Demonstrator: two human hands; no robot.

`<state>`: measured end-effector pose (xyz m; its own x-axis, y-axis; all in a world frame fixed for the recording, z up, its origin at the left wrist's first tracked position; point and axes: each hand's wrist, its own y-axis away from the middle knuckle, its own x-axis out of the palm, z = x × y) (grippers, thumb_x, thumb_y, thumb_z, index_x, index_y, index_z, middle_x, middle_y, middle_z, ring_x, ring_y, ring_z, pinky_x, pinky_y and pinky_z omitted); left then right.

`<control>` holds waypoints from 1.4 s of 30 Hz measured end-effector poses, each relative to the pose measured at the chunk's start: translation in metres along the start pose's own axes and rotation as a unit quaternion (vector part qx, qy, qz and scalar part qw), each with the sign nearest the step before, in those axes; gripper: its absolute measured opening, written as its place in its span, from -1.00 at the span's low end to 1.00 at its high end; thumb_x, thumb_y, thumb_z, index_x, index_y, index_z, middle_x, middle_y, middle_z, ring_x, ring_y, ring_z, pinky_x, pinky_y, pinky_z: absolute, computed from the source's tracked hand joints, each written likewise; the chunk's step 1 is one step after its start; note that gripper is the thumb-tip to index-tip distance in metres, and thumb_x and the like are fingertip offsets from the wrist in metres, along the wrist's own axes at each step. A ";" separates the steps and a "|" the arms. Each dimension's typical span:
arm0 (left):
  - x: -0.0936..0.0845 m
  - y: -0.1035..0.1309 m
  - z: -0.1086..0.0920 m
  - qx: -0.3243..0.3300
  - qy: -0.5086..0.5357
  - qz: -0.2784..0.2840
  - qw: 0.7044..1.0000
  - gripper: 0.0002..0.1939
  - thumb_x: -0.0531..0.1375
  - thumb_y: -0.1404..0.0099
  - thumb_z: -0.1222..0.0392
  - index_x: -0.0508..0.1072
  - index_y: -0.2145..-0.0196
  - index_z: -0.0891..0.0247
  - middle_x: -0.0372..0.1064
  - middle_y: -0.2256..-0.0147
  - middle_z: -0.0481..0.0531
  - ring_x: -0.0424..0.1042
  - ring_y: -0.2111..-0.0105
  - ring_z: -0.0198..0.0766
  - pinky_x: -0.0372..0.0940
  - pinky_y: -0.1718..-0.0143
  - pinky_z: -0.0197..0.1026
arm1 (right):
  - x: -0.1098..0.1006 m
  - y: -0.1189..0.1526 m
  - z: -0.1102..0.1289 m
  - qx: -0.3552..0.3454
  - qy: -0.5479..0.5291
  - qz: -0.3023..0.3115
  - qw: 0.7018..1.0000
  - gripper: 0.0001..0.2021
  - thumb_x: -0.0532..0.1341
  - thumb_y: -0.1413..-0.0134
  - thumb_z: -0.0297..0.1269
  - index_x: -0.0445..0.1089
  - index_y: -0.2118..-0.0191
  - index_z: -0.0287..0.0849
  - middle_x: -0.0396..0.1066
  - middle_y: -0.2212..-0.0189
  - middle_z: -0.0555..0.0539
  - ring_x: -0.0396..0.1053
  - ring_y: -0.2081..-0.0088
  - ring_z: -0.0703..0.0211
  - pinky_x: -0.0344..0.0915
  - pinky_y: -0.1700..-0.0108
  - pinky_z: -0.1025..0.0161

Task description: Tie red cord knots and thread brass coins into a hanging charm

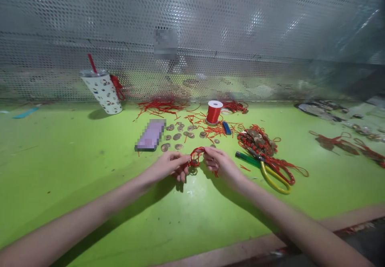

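Observation:
Between my two hands, a red cord (197,150) makes a small loop above the green table, with a coin (194,162) hanging in or just behind it. My left hand (173,164) pinches the cord's left side between thumb and fingers. On the opposite side, the cord is gripped by my right hand (219,162), its fingers curled in. Loose coins (178,136) lie scattered just beyond my hands. Past them stands a spool of red cord (213,112) with cut red scraps around its base.
Right of my hands lie scissors (267,170) with yellow and red handles, a green lighter (248,159) and a heap of corded coins (257,138). A blue lighter (226,128) is near the spool. A phone (151,134) and a tumbler (104,92) with straw are at left.

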<state>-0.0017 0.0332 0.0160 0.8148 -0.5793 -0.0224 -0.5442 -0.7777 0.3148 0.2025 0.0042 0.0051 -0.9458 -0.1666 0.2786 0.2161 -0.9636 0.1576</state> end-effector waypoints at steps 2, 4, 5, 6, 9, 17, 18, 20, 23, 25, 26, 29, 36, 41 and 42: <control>0.004 0.003 -0.001 -0.015 0.036 -0.006 0.999 -0.68 0.24 -0.33 -0.03 0.44 0.44 0.27 0.50 0.50 0.04 0.45 0.58 -0.34 0.36 0.53 -0.26 | 0.002 0.001 -0.001 -0.010 0.012 0.002 1.000 -0.64 0.30 -0.07 0.05 0.24 0.41 -0.12 -0.07 0.54 0.11 -0.14 0.53 0.30 -0.22 0.48 0.24; 0.007 0.006 -0.002 -0.023 0.064 -0.017 0.998 -0.70 0.26 -0.33 -0.02 0.44 0.42 0.26 0.51 0.47 0.04 0.47 0.55 -0.32 0.39 0.50 -0.24 | 0.003 0.003 -0.001 -0.019 0.026 -0.001 0.999 -0.63 0.30 -0.06 0.06 0.23 0.41 -0.11 -0.06 0.54 0.11 -0.15 0.53 0.30 -0.21 0.48 0.24; 0.008 0.007 -0.002 -0.028 0.074 -0.021 0.997 -0.71 0.27 -0.32 -0.01 0.44 0.41 0.26 0.51 0.46 0.05 0.48 0.54 -0.31 0.41 0.49 -0.23 | 0.003 0.003 -0.001 -0.022 0.030 -0.005 0.999 -0.62 0.30 -0.06 0.07 0.22 0.42 -0.11 -0.05 0.53 0.11 -0.15 0.53 0.30 -0.20 0.48 0.23; 0.009 0.007 -0.002 -0.033 0.080 -0.023 0.996 -0.72 0.28 -0.31 -0.01 0.44 0.41 0.26 0.51 0.45 0.05 0.49 0.53 -0.30 0.41 0.48 -0.23 | 0.003 0.003 -0.001 -0.024 0.033 -0.008 0.999 -0.61 0.30 -0.05 0.07 0.20 0.43 -0.11 -0.05 0.53 0.11 -0.16 0.53 0.30 -0.20 0.48 0.23; 0.008 0.006 -0.001 -0.045 0.075 -0.020 0.996 -0.71 0.30 -0.28 0.00 0.43 0.43 0.27 0.50 0.46 0.03 0.43 0.57 -0.34 0.30 0.55 -0.28 | 0.003 0.003 -0.002 -0.020 0.029 -0.012 0.999 -0.59 0.31 -0.04 0.08 0.17 0.45 -0.11 -0.07 0.53 0.12 -0.16 0.54 0.32 -0.22 0.48 0.23; 0.014 0.011 -0.003 -0.016 0.083 0.024 0.996 -0.68 0.24 -0.27 -0.09 0.44 0.40 0.24 0.12 0.67 -0.21 -0.15 0.71 -0.48 -0.28 0.62 -0.28 | 0.010 0.009 -0.005 -0.014 0.046 0.014 0.999 -0.58 0.29 -0.05 0.15 0.26 0.41 -0.13 0.02 0.56 0.12 -0.08 0.56 0.32 -0.16 0.49 0.26; 0.016 0.012 -0.004 -0.012 0.088 0.023 0.996 -0.70 0.25 -0.27 -0.08 0.44 0.37 0.24 0.13 0.66 -0.21 -0.15 0.70 -0.47 -0.29 0.61 -0.27 | 0.011 0.010 -0.004 -0.026 0.063 0.015 0.998 -0.59 0.27 -0.09 0.15 0.28 0.40 -0.13 0.03 0.57 0.12 -0.06 0.55 0.31 -0.13 0.49 0.26; 0.018 0.014 -0.005 -0.003 0.101 0.026 0.995 -0.71 0.25 -0.27 -0.07 0.44 0.35 0.23 0.14 0.64 -0.19 -0.14 0.68 -0.45 -0.28 0.60 -0.27 | 0.012 0.012 -0.004 -0.061 0.114 0.003 0.992 -0.63 0.21 -0.19 0.11 0.32 0.39 -0.13 0.06 0.58 0.10 0.01 0.54 0.27 -0.06 0.47 0.25; 0.020 0.015 -0.006 0.013 0.115 0.024 0.993 -0.69 0.21 -0.30 -0.11 0.43 0.35 0.21 0.06 0.69 -0.22 -0.16 0.68 -0.43 -0.23 0.60 -0.26 | 0.013 0.016 -0.003 -0.115 0.202 -0.006 0.973 -0.69 0.12 -0.31 -0.02 0.35 0.36 -0.13 0.21 0.51 0.05 0.15 0.46 0.22 0.08 0.39 0.24; 0.021 0.016 -0.005 0.019 0.112 0.006 0.993 -0.64 0.19 -0.30 -0.16 0.44 0.36 0.21 -0.02 0.72 -0.25 -0.21 0.69 -0.43 -0.25 0.61 -0.26 | 0.015 0.018 -0.004 -0.150 0.255 0.018 0.955 -0.73 0.09 -0.35 -0.13 0.37 0.33 -0.13 0.32 0.45 0.01 0.25 0.39 0.20 0.16 0.31 0.23; 0.021 0.015 -0.005 0.021 0.110 -0.004 0.994 -0.62 0.19 -0.30 -0.18 0.44 0.37 0.22 -0.05 0.73 -0.26 -0.24 0.69 -0.43 -0.26 0.61 -0.26 | 0.016 0.019 -0.006 -0.168 0.283 0.033 0.944 -0.75 0.08 -0.36 -0.17 0.37 0.33 -0.13 0.35 0.42 0.00 0.27 0.37 0.19 0.18 0.28 0.23; 0.022 0.015 -0.003 0.018 0.112 -0.017 0.993 -0.60 0.22 -0.27 -0.20 0.48 0.34 0.24 -0.10 0.74 -0.27 -0.27 0.70 -0.44 -0.30 0.61 -0.25 | 0.019 0.021 -0.014 -0.200 0.378 0.057 0.902 -0.76 0.05 -0.37 -0.28 0.36 0.34 -0.15 0.39 0.43 -0.01 0.28 0.40 0.21 0.18 0.28 0.23; 0.020 0.009 0.000 0.022 0.165 -0.013 0.986 -0.57 0.37 -0.16 -0.17 0.42 0.45 0.28 -0.04 0.66 -0.26 -0.20 0.64 -0.47 -0.28 0.57 -0.25 | 0.015 0.015 -0.021 -0.186 0.399 0.062 0.896 -0.77 0.04 -0.34 -0.31 0.45 0.19 -0.19 0.50 0.28 -0.12 0.38 0.31 0.13 0.28 0.20 0.18; 0.020 0.006 0.004 0.030 0.161 -0.004 0.987 -0.57 0.36 -0.18 -0.16 0.43 0.43 0.30 0.03 0.60 -0.22 -0.14 0.62 -0.47 -0.23 0.55 -0.25 | 0.011 0.014 -0.006 -0.137 0.252 0.026 0.957 -0.73 0.07 -0.33 -0.18 0.46 0.02 -0.05 0.51 0.12 -0.12 0.41 0.06 0.03 0.31 -0.05 0.06; 0.020 0.006 0.005 0.031 0.157 0.004 0.987 -0.56 0.34 -0.19 -0.17 0.42 0.44 0.30 0.04 0.60 -0.21 -0.13 0.62 -0.47 -0.22 0.55 -0.26 | 0.011 0.015 -0.004 -0.130 0.228 0.008 0.965 -0.73 0.09 -0.32 -0.13 0.46 0.02 -0.03 0.50 0.10 -0.13 0.40 0.02 0.01 0.30 -0.08 0.04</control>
<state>0.0107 0.0157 0.0127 0.8267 -0.4886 0.2789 -0.5542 -0.7927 0.2540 0.1943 -0.0126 0.0065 -0.9636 -0.2005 -0.1770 0.2206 -0.9699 -0.1027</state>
